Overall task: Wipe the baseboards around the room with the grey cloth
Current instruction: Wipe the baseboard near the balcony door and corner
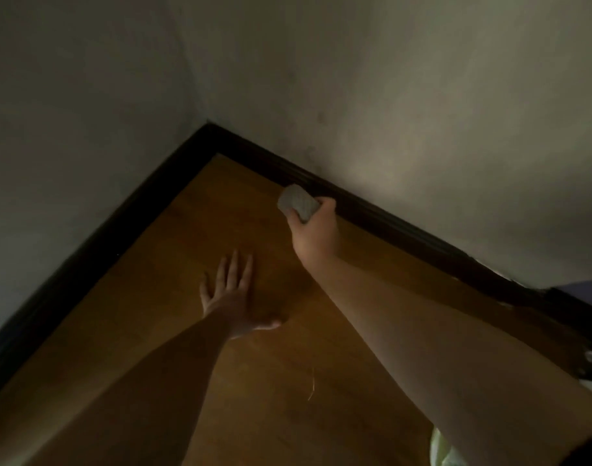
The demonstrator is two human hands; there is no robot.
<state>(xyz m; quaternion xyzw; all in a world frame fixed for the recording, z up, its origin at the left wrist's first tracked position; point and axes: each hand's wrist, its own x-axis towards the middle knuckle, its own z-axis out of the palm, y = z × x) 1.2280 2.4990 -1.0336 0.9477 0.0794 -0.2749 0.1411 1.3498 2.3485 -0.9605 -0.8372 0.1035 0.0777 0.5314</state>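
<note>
Here we are down at floor level in a dim corner, and the right hand has the grey cloth bunched up tight, fingers curled round it, the wad poking out past the thumb. The cloth sits right against the dark baseboard on the right-hand wall, touching its lower face near the wooden floor, some way short of the corner. The left hand is flat on the boards, fingers straight and spread, gripping nothing, propping the body up

The job looks to be in mid-stroke along this stretch, with the corner and the left-hand baseboard yet to come

Now the risks. That cloth is balled small, so it may ride only the flat face and skip the moulded top ledge, leaving dust there. In the corner a fat wad may not reach into the joint at all. The light is poor, so missed patches would be hard to spot. A pale strand lies on the floor near the arms, and a sweep of the forearm could drag it about. And if the bracing palm slides on smooth wood, the reach goes with it
</note>
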